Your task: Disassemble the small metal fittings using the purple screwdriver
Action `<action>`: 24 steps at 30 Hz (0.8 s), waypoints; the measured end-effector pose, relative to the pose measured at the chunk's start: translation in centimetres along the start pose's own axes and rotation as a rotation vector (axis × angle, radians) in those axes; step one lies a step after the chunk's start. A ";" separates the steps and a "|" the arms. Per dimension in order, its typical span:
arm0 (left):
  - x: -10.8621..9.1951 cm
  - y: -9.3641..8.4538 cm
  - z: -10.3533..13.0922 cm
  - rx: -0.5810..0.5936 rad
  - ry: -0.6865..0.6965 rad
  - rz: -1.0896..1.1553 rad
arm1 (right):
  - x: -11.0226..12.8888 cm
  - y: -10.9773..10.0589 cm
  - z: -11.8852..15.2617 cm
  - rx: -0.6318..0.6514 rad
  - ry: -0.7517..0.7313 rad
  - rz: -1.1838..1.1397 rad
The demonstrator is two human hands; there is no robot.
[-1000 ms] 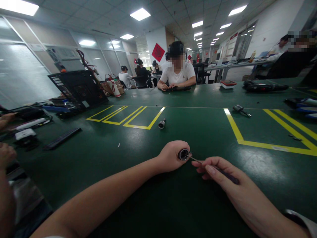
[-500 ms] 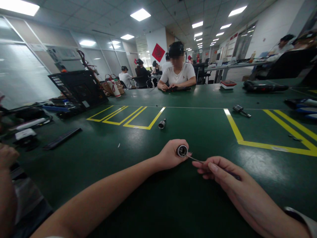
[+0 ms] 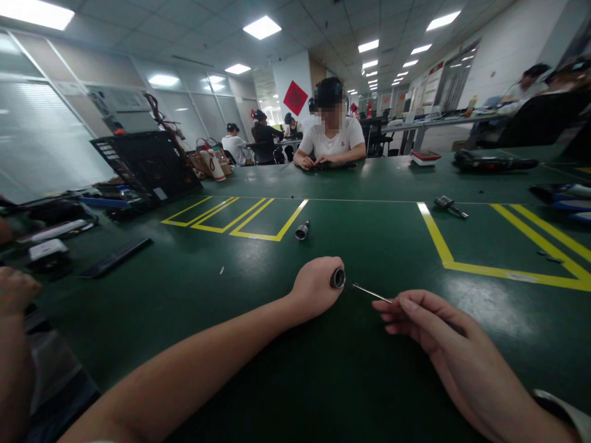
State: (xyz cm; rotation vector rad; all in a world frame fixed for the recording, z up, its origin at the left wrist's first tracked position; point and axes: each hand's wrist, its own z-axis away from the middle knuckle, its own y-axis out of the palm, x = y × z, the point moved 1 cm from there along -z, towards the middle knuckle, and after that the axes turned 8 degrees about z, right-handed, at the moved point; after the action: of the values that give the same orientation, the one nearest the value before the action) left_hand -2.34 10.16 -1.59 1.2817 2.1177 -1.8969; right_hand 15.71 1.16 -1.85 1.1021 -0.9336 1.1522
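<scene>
My left hand (image 3: pixel 316 289) is closed in a fist around a hollow metal cylinder (image 3: pixel 338 279), its round opening turned to the right. Most of the cylinder is hidden by the fingers. In my right hand (image 3: pixel 429 320) a thin screwdriver (image 3: pixel 373 293) is pinched between thumb and fingers, its slim shaft pointing left. A tiny bit at its tip is too small to name. The tip is a short way right of the cylinder's opening, not touching it. Beyond my left hand, a metal socket-like part (image 3: pixel 302 231) lies on the green table (image 3: pixel 258 277).
Yellow tape (image 3: pixel 443 246) marks boxes on the table. A small metal part with a shaft (image 3: pixel 450 206) lies at right. A black strip (image 3: pixel 115 258) and a large black panel (image 3: pixel 148 163) are at left. Across sits a person (image 3: pixel 330 141); another person's hand (image 3: pixel 18 289) shows at left.
The screwdriver's tip has come out of the cylinder's opening as my right hand moved right. My left hand has turned the cylinder, its opening now facing further right.
</scene>
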 end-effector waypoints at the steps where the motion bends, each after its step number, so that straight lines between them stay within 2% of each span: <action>1: 0.0 -0.1 0.0 -0.005 -0.016 0.005 | 0.0 -0.1 0.0 -0.022 0.000 0.016; 10: 0.2 0.2 0.0 -0.028 0.022 0.070 | -0.5 -0.4 -0.5 -0.047 0.022 0.190; 17: 0.3 0.3 -0.1 0.008 0.071 0.068 | -0.7 -0.4 -0.6 -0.094 0.029 0.186; 24: 0.0 0.2 -0.2 0.027 0.092 0.077 | -0.8 -0.4 -0.7 -0.088 0.000 0.194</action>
State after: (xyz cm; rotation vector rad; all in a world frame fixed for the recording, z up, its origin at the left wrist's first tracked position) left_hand -2.16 10.30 -1.71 1.4605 2.0585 -1.8773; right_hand 15.96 1.62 -2.80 0.9567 -1.0997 1.2558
